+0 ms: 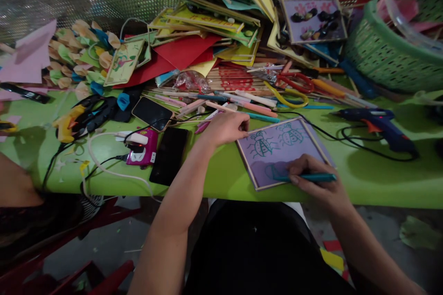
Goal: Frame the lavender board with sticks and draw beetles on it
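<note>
A purple card (280,147) with a thin wooden stick border lies on the table near its front edge. Two bug-like figures in teal line stand along its upper part, and a partial teal outline shows lower down. My right hand (313,179) grips a teal marker (320,177), its tip touching the card at that lower outline. My left hand (226,126) rests at the card's upper left corner with curled fingers; what they hold, if anything, is hidden.
Behind the card lie loose markers (256,99), scissors (294,84) and stacked framed cards (207,20). A blue glue gun (387,124) with its cord is at right, below a green basket (398,50). Phones (169,154), a pink power strip (143,150) and a yellow glue gun (69,122) are left.
</note>
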The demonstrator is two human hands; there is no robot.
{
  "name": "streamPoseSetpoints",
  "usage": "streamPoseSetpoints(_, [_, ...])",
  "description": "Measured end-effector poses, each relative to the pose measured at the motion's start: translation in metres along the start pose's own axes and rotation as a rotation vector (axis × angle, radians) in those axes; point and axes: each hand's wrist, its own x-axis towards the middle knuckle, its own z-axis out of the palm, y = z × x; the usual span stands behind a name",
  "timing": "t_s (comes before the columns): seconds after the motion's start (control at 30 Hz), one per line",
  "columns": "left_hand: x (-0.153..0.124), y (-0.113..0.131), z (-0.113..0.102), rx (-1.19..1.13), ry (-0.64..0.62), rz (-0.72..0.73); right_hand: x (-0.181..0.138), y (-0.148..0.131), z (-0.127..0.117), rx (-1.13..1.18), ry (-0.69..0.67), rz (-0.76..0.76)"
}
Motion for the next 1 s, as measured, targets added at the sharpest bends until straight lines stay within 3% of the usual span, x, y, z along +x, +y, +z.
streamPoseSetpoints(0.43, [0.0,0.001,-0.001,-0.002,-0.008,-0.012,-0.002,0.01,0.007,0.353,0.248,-0.023])
streamPoseSetpoints(0.77, [-0.001,0.001,-0.001,-0.003,-0.007,-0.023,-0.005,0.015,0.006,0.036,0.259,-0.033])
streamPoseSetpoints(1.0, [0.0,0.0,0.0,0.0,-0.002,-0.013,-0.001,0.005,0.007,0.004,0.239,-0.055])
